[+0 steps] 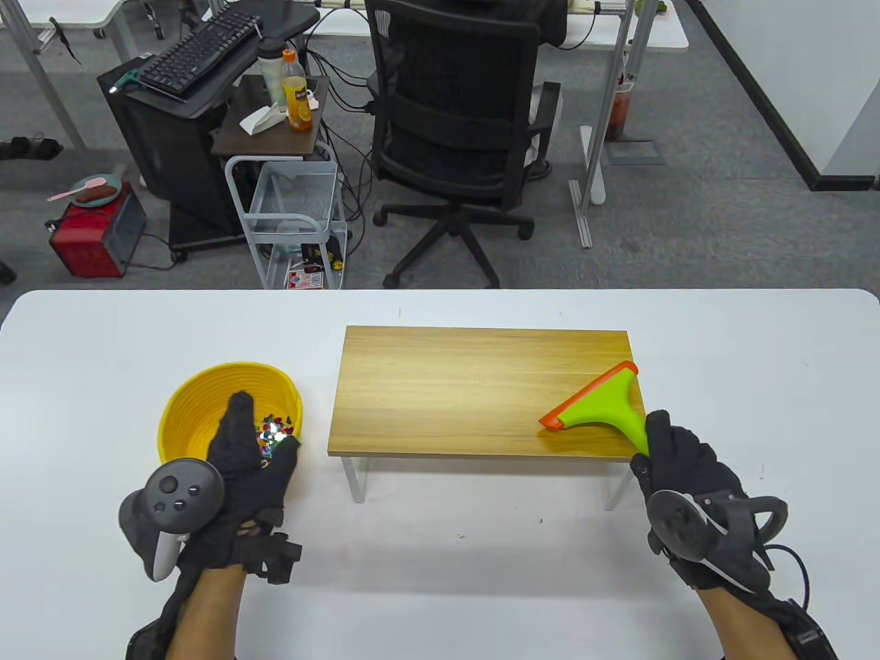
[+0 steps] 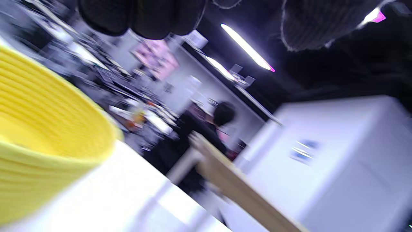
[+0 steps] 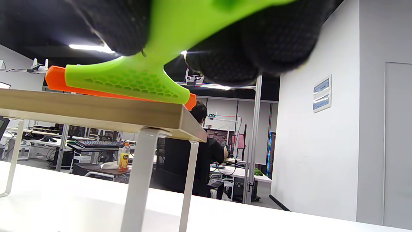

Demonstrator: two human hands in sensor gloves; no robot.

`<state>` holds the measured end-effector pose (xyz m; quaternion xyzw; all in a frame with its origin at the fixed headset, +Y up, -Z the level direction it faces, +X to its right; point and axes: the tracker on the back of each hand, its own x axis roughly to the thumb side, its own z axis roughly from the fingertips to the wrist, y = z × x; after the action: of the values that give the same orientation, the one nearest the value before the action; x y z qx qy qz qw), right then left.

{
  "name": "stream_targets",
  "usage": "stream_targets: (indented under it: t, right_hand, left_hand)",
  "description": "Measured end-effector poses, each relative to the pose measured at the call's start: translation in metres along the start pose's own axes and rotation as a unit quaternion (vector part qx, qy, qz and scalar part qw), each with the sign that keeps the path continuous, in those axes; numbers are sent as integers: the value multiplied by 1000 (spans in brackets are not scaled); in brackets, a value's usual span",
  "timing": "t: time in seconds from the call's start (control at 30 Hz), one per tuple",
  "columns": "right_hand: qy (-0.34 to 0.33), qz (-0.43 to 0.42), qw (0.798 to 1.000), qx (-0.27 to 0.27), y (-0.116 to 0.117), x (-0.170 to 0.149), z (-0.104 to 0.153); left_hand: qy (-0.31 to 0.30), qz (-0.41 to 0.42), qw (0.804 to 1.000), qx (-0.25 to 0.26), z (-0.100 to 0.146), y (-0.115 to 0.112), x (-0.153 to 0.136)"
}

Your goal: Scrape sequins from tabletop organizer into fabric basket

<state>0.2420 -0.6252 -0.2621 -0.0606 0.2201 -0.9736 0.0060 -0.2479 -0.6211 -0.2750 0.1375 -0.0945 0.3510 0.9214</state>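
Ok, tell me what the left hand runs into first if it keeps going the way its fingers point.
The left hand points away from the person, over the yellow fabric basket. Going straight on, it would probably meet the basket's far inner wall first, with the sequins just to its right. Its height above the basket is unclear.

Bright overhead light, soft shadows, blurred left wrist view.

An office: a black swivel chair (image 1: pixel 457 137) on grey carpet (image 1: pixel 687 227); a keyboard (image 1: pixel 199 51) nearby; desks under strip lights (image 3: pixel 90 47).
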Motion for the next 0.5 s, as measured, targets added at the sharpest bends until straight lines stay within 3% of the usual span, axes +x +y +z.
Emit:
stream_targets:
  t: [0.13,0.27,0.5]
  right_hand:
    - [-1,-4,1000,-2,1,0,2]
    - [-1,-7,1000,-1,4,-1,5]
    - [-1,-33,999,-8,5,-2,10]
  left_hand:
    - [-123,-31,991,-39,8,-24,36]
    - [-261,-7,961,-92,21,-55,58]
    - [-316,-30,943,-103,38,-104,65]
